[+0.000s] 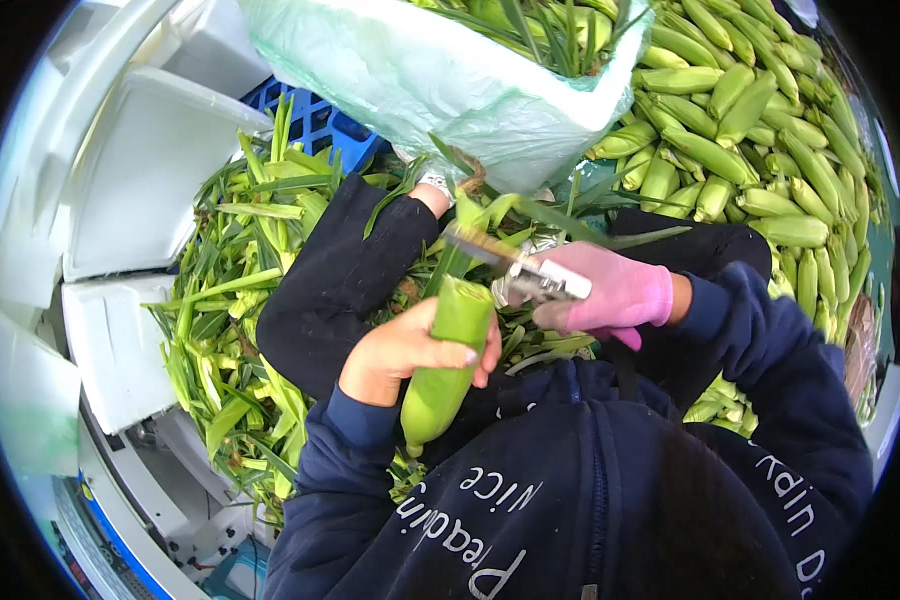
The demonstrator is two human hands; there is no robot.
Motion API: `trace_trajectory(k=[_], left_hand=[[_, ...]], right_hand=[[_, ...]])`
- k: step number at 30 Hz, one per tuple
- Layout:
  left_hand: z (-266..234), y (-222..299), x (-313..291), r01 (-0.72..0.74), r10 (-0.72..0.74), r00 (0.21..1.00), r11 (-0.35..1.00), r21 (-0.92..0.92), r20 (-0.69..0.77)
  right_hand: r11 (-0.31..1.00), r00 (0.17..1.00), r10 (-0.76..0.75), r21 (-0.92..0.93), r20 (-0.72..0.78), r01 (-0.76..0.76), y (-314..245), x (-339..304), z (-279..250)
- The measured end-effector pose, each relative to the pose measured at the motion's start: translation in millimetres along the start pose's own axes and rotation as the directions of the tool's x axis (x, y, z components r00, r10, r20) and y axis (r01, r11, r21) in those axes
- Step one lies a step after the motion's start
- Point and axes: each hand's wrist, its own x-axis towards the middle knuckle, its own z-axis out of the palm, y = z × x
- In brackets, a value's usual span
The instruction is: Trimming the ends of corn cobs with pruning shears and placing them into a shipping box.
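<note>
My left hand (395,350), bare, grasps a green husked corn ear (448,375), thumb across the front, fingers wrapped round the far side. Ear sits in front of my body, between my bent knees, slightly tilted, flat end up. My right hand (610,290), pink glove, is closed round a metal tool (550,278) with a pale handle; blade blurred, exact type can't tell. Tool is just above the ear's flat end; leafy tip (480,212) right by the blade, contact unclear. Loose husk pile (235,320) left of my leg. White box (470,90) with pale green plastic liner ahead, leaves inside. Big heap of corn ears (730,130) ahead-right. Blue crate (360,143) beside the box, white containers (150,170) far left.
</note>
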Motion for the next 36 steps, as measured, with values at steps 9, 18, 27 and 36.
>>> trace_trajectory(k=[9, 18, 27, 36], left_hand=[[-35.1, 54.1, -4.2, -0.812, 0.727, 0.004, 0.403, 0.421, -0.687], [5.4, 33.9, 25.1, -0.833, 0.854, -0.212, 0.096, 0.545, -0.475], [-12.4, 1.6, 25.4, -0.93, 0.617, -0.131, 0.195, 0.312, -0.776], [-21.1, -5.0, 27.8, -0.967, 0.648, 0.023, 0.208, 0.148, -0.761]], right_hand=[[0.904, 0.991, -0.076, 0.411, -0.113, 0.116, 35.4, -11.7, 41.4], [0.845, 0.991, -0.008, 0.529, -0.132, 0.077, 40.4, 35.7, 49.1], [0.99, 0.863, -0.093, 0.045, -0.497, 0.133, 55.9, 35.5, 67.4], [0.917, 0.807, -0.243, -0.399, -0.539, 0.009, 44.4, 21.1, 36.7]])
